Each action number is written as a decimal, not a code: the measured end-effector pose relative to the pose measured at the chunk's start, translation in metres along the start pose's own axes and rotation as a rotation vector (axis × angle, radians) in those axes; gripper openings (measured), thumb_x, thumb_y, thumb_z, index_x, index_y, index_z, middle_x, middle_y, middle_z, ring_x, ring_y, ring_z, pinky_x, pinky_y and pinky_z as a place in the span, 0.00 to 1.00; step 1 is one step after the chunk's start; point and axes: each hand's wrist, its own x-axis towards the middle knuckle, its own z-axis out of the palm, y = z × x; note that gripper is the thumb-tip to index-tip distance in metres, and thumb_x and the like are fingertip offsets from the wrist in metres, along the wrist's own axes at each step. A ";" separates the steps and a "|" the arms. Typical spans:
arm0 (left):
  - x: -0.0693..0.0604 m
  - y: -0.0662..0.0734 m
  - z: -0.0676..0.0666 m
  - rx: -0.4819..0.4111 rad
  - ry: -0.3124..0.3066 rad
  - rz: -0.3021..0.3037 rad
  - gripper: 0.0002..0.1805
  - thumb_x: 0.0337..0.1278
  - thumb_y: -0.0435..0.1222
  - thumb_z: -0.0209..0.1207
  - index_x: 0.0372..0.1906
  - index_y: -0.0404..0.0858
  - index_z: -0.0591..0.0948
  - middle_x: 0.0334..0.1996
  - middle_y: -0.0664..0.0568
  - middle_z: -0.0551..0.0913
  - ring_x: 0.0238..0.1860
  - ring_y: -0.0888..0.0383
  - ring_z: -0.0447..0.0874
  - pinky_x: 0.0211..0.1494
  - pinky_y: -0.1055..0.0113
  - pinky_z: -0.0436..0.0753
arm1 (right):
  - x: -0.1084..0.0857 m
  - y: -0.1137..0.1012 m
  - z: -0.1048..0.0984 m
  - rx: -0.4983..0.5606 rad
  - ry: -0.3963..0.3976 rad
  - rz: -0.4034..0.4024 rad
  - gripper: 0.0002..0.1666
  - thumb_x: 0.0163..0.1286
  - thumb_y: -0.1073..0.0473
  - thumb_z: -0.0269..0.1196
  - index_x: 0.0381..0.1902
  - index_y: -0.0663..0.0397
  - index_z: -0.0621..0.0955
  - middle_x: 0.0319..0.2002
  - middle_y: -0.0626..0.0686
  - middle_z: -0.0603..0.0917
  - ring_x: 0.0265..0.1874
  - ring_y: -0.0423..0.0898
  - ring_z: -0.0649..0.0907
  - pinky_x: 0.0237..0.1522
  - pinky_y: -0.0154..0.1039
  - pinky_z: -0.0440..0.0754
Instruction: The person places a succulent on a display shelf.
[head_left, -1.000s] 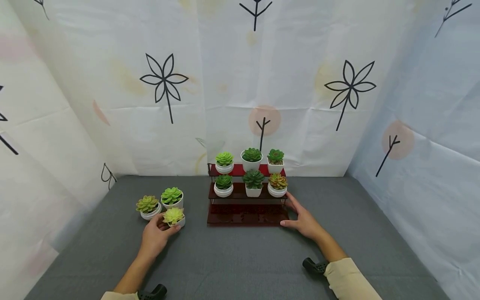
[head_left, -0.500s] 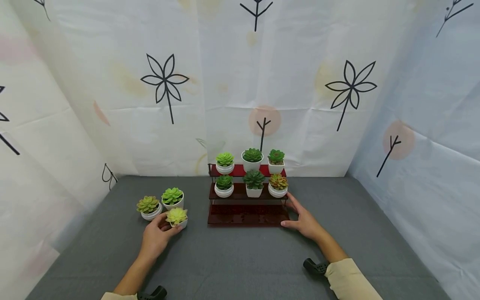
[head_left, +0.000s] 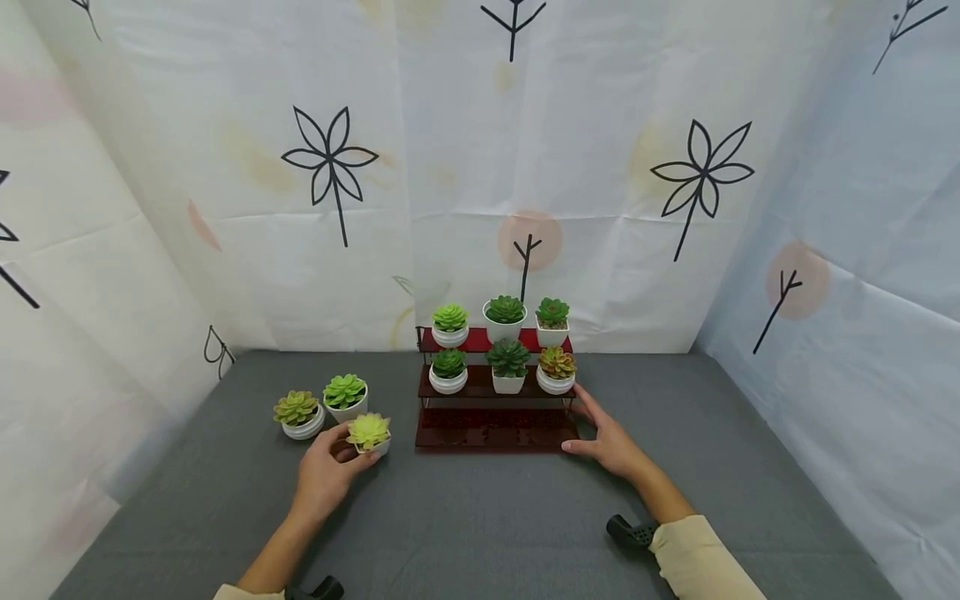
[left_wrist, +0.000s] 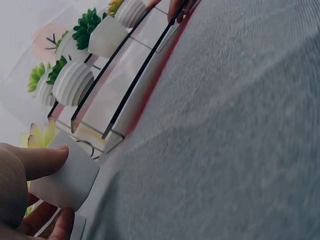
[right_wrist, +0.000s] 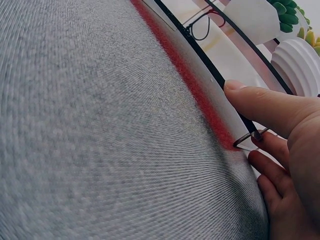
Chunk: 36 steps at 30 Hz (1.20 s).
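My left hand (head_left: 327, 475) holds a small potted succulent (head_left: 369, 432) with yellow-green leaves by its white pot (left_wrist: 67, 172), thumb on one side and fingers on the other. In the left wrist view the pot appears just off the grey cloth. At the right end of a dark red three-tier display rack (head_left: 495, 432), my right hand (head_left: 611, 446) grips the bottom tier's corner. Its thumb (right_wrist: 250, 97) lies on the front edge, and the fingers bend around the side. Several potted succulents (head_left: 507, 358) stand on the upper two tiers; the bottom tier is bare.
Two more potted succulents, one olive-green (head_left: 300, 414) and one bright green (head_left: 346, 396), stand on the grey tablecloth (head_left: 450, 525) left of the rack. A patterned white curtain (head_left: 450, 167) encloses the back and sides. A dark cord loop (head_left: 218, 354) hangs at the left rear.
My left hand has moved a little to the right with the yellow-green succulent, away from the other two pots. The right hand and the rack have stayed put.
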 end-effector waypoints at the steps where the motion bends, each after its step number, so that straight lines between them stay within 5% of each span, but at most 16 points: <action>1: 0.000 0.001 0.002 0.000 -0.002 0.004 0.35 0.50 0.33 0.72 0.65 0.32 0.72 0.54 0.39 0.74 0.54 0.43 0.80 0.49 0.61 0.81 | 0.000 0.000 0.000 0.000 0.001 0.001 0.57 0.60 0.61 0.72 0.78 0.54 0.50 0.65 0.68 0.70 0.67 0.65 0.64 0.61 0.68 0.59; 26: 0.007 0.018 0.044 -0.117 -0.065 0.094 0.33 0.46 0.30 0.73 0.61 0.34 0.76 0.50 0.42 0.77 0.51 0.45 0.81 0.46 0.63 0.82 | 0.000 0.003 0.000 -0.010 0.004 0.009 0.57 0.61 0.60 0.71 0.78 0.54 0.49 0.65 0.68 0.69 0.67 0.66 0.63 0.61 0.68 0.59; 36: 0.009 0.027 0.058 -0.069 -0.090 0.146 0.32 0.45 0.32 0.74 0.60 0.34 0.78 0.47 0.43 0.77 0.50 0.46 0.81 0.48 0.62 0.82 | 0.001 0.001 0.001 -0.022 -0.001 0.008 0.57 0.61 0.60 0.71 0.78 0.53 0.49 0.65 0.68 0.69 0.67 0.65 0.64 0.61 0.68 0.60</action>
